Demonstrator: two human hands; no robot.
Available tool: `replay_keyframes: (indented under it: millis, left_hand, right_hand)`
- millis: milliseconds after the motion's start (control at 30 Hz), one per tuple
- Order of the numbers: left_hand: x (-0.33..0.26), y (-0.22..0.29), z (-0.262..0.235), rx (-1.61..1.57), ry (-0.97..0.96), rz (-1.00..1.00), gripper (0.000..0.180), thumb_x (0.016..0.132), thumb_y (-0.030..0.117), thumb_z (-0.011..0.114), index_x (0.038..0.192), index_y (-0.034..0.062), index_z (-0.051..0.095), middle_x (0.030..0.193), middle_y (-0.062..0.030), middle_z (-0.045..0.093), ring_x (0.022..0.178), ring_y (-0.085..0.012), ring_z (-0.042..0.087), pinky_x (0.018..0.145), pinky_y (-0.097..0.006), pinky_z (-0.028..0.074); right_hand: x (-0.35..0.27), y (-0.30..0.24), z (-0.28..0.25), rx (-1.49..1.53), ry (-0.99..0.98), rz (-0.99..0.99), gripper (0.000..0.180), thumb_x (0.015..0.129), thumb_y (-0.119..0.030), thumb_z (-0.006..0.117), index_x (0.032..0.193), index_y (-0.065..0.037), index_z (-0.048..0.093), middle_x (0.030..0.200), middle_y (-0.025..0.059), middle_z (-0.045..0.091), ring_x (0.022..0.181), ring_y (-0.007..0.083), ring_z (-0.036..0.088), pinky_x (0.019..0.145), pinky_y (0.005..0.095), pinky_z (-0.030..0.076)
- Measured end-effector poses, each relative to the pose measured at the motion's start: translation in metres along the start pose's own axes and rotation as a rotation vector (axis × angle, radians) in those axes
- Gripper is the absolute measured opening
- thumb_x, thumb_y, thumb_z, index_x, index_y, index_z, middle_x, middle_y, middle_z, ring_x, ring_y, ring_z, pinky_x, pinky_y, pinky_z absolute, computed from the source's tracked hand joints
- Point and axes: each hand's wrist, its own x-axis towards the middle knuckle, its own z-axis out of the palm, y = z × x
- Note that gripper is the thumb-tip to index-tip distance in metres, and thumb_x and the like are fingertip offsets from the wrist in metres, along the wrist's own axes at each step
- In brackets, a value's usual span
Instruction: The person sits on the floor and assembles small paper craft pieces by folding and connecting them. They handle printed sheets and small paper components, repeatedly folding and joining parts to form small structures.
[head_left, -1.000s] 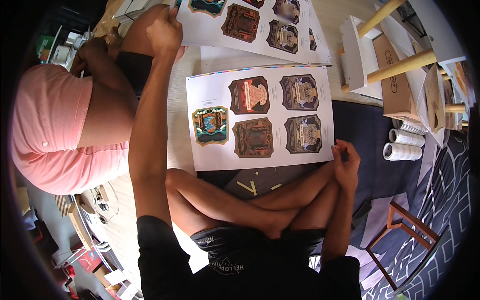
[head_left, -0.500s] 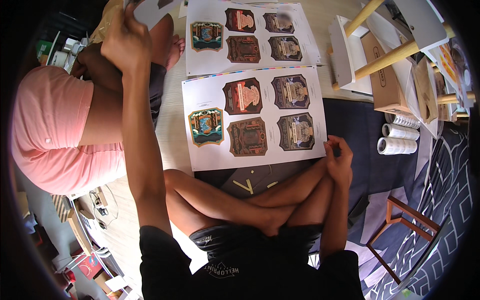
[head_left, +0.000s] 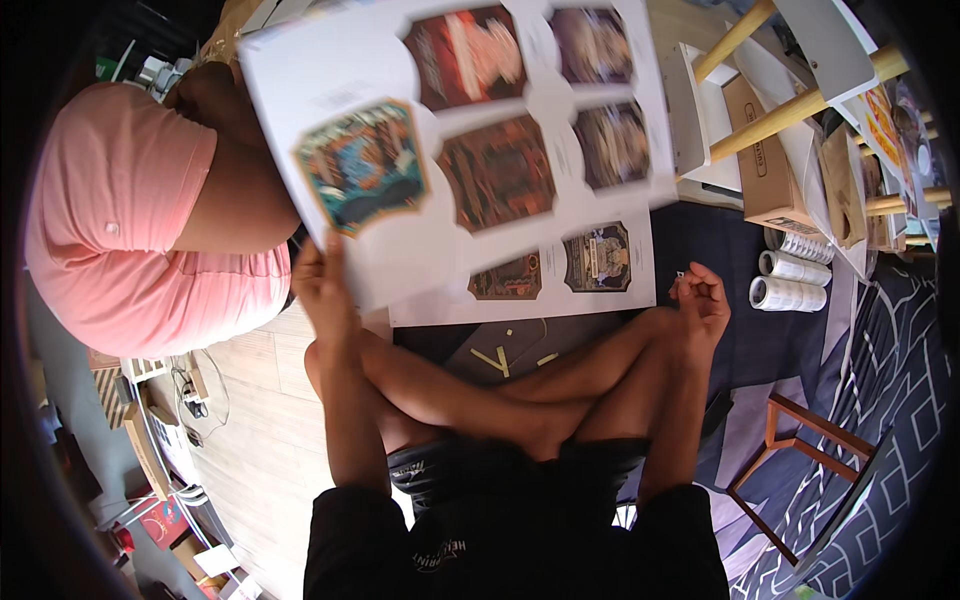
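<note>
My left hand (head_left: 328,285) is closed on the lower left corner of a large printed sheet (head_left: 285,90). That sheet is raised, tilted and slightly blurred. It bears shield-shaped label designs in green, red, brown and grey. Beneath it, another printed sheet (head_left: 600,312) lies flat, mostly covered, with its lower right labels showing. My right hand (head_left: 703,298) is by my knee, just right of the lower sheet's edge. Its fingers are curled with a small pale bit at the tips, which I cannot make out.
A person in a pink shirt (head_left: 120,200) sits close on the left. Yellow strips (head_left: 490,362) lie on dark fabric before my crossed legs. At right are white rolls (head_left: 788,293), a cardboard box (head_left: 765,170), a wooden-legged stool (head_left: 770,125) and a brown wooden frame (head_left: 820,430).
My left hand has come down from the upper left, bringing a printed sheet over the lying one. My right hand has moved slightly right, away from the lower sheet's edge.
</note>
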Motion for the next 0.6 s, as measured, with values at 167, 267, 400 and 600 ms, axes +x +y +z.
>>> replay_keyframes:
  millis: [167, 267, 400, 600]
  left_hand:
    - [-0.024, -0.079, -0.016, -0.028, -0.158, -0.342, 0.024, 0.1, 0.018, 0.062, 0.103, -0.0043, 0.069, 0.089, -0.0027, 0.069, 0.075, -0.0044, 0.057, 0.068, -0.02, 0.045]
    - [-0.017, -0.114, -0.025, 0.061, -0.209, -0.39, 0.025, 0.101, 0.019, 0.062, 0.102, -0.0046, 0.068, 0.088, -0.0029, 0.069, 0.073, -0.0054, 0.057, 0.067, -0.02, 0.046]
    - [-0.006, -0.158, -0.042, 0.431, -0.239, -0.243, 0.027, 0.099, 0.023, 0.064, 0.093, -0.003, 0.067, 0.077, -0.0019, 0.066, 0.066, -0.0065, 0.054, 0.06, -0.025, 0.044]
    - [-0.009, -0.139, -0.023, 0.708, -0.17, -0.09, 0.039, 0.092, 0.028, 0.071, 0.073, -0.0032, 0.057, 0.056, -0.0144, 0.048, 0.052, -0.0217, 0.041, 0.053, -0.041, 0.037]
  right_hand:
    - [-0.011, -0.023, 0.034, -0.101, -0.121, 0.078, 0.033, 0.09, 0.006, 0.065, 0.122, 0.003, 0.059, 0.097, 0.0042, 0.065, 0.085, 0.0096, 0.06, 0.078, 0.0232, 0.047]
    - [-0.012, -0.009, 0.047, -0.132, -0.228, 0.138, 0.034, 0.09, 0.006, 0.065, 0.123, 0.001, 0.059, 0.097, 0.003, 0.064, 0.086, 0.0093, 0.06, 0.08, 0.0235, 0.047]
    - [-0.017, 0.022, 0.07, -0.181, -0.355, 0.207, 0.036, 0.09, 0.008, 0.064, 0.124, -0.001, 0.059, 0.098, 0.0032, 0.064, 0.089, 0.009, 0.06, 0.081, 0.0243, 0.048]
    - [-0.021, 0.024, 0.102, -0.133, -0.419, 0.228, 0.038, 0.091, 0.009, 0.063, 0.127, 0.0, 0.056, 0.097, 0.0036, 0.064, 0.089, 0.0094, 0.06, 0.081, 0.0254, 0.048]
